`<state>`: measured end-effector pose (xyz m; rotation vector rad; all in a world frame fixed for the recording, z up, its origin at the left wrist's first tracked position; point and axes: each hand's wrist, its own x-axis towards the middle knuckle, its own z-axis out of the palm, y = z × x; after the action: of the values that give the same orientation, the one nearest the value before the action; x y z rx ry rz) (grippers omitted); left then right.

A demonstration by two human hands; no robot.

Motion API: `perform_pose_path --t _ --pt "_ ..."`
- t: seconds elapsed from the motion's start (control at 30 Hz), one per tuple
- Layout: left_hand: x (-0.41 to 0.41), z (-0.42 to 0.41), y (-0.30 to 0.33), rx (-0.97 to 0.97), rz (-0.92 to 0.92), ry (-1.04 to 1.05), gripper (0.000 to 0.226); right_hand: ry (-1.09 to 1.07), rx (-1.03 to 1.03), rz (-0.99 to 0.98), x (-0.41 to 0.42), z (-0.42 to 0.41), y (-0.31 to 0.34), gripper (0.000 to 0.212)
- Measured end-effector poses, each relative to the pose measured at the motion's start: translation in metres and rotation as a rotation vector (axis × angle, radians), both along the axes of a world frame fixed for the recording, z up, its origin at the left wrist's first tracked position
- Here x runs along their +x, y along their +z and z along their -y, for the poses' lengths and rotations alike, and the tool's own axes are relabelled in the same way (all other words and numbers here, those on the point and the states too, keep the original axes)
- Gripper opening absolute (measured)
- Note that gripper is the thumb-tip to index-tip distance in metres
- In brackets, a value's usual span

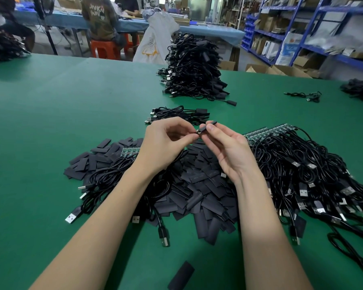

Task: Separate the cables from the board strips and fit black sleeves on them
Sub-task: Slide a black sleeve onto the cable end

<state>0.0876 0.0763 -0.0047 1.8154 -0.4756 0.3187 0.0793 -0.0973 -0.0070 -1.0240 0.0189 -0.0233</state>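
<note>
My left hand [166,143] pinches the small board end of a cable [199,133] above the table. My right hand [228,151] pinches a black sleeve [208,124] that meets that cable end. Below my hands lies a heap of flat black sleeves [197,185]. A green board strip [130,151] with cables attached lies left of the heap. More board strips [266,131] with a mass of USB cables [312,174] spread to the right.
A short row of sleeved cables [176,115] lies just beyond my hands, and a tall stack of them [193,68] stands farther back. A loose sleeve [181,278] lies near the green table's [50,122] front edge. People sit at a far blue table.
</note>
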Motion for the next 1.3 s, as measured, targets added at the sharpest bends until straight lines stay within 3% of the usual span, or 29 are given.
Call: perform_pose_path --t 0.4,0.7,1.13,1.3 --pt "0.001 0.002 -0.002 0.005 0.027 0.054 0.009 -0.091 -0.083 0.061 -0.001 -0.012 0.002 0.028" --pt "0.0 0.005 -0.002 -0.059 -0.004 0.073 0.007 -0.113 0.025 0.053 0.003 -0.018 -0.002 0.023" --pt "0.0 0.004 0.0 -0.032 0.042 0.129 0.005 -0.117 0.023 0.016 0.003 -0.021 -0.001 0.022" --pt "0.002 0.004 0.002 0.104 -0.003 0.109 0.019 -0.194 0.032 -0.015 0.003 -0.022 0.0 0.02"
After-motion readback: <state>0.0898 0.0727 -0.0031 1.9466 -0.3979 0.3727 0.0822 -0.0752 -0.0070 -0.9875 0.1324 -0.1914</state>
